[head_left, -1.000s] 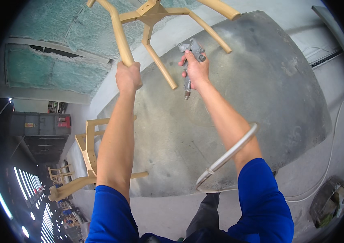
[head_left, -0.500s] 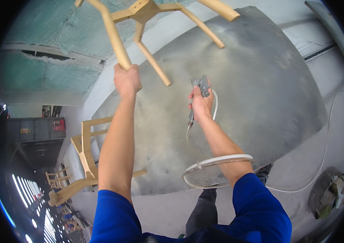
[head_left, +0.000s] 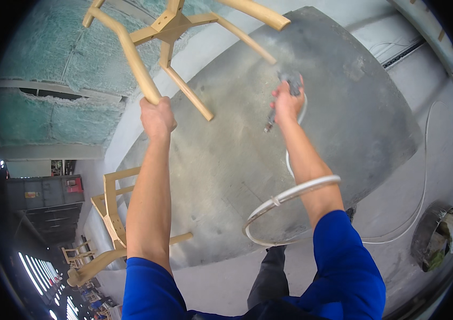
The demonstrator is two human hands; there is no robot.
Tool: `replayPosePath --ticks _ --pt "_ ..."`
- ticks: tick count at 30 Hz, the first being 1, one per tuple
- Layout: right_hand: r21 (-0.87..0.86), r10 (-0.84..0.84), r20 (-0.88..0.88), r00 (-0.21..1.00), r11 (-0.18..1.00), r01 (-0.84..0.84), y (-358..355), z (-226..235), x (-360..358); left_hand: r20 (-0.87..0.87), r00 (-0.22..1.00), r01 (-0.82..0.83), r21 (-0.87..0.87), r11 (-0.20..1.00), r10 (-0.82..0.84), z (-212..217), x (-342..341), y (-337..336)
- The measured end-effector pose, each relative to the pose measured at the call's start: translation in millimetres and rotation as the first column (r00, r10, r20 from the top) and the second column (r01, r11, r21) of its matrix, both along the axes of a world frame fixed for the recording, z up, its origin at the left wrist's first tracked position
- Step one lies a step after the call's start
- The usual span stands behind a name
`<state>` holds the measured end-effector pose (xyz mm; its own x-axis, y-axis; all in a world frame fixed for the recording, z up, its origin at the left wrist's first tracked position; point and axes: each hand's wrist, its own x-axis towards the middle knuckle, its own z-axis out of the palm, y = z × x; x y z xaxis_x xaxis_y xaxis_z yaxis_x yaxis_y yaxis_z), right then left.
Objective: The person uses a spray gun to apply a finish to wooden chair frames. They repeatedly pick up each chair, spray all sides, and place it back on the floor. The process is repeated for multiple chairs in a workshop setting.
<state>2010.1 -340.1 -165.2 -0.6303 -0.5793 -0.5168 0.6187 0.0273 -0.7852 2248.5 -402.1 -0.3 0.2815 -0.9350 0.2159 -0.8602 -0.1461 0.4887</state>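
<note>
Left hand (head_left: 157,116), arm raised straight, is fisted around a leg of the wooden chair frame (head_left: 170,32). Right hand (head_left: 286,102), arm outstretched, clenches a spray gun (head_left: 285,93); its white hose (head_left: 290,194) loops the forearm.

A large grey panel (head_left: 290,160), dusted and mottled with overspray, is seen filling the middle of the view. Behind it a wall (head_left: 55,69) covered in greenish-white sprayed residue is visible, with a torn horizontal gap. The pale concrete floor (head_left: 397,197) is crossed by thin white lines. A second unfinished wooden chair frame (head_left: 110,218) is stood at the panel's lower left edge. More chair frames (head_left: 74,256) and a dark grey cabinet (head_left: 45,192) are seen further left, beside bright strips of light (head_left: 37,272).
</note>
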Motion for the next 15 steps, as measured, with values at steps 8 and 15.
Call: replayPosePath --ticks 8,15 --pt "-0.184 -0.111 -0.430 0.896 0.982 0.034 66 71 -121 0.050 0.999 0.007 0.005 1.000 -0.007 -11 -6 9" --pt "-0.512 -0.014 -0.637 0.770 0.755 -0.410 -45 235 -170 -0.052 0.998 0.028 -0.082 0.996 -0.032 -13 -25 41"
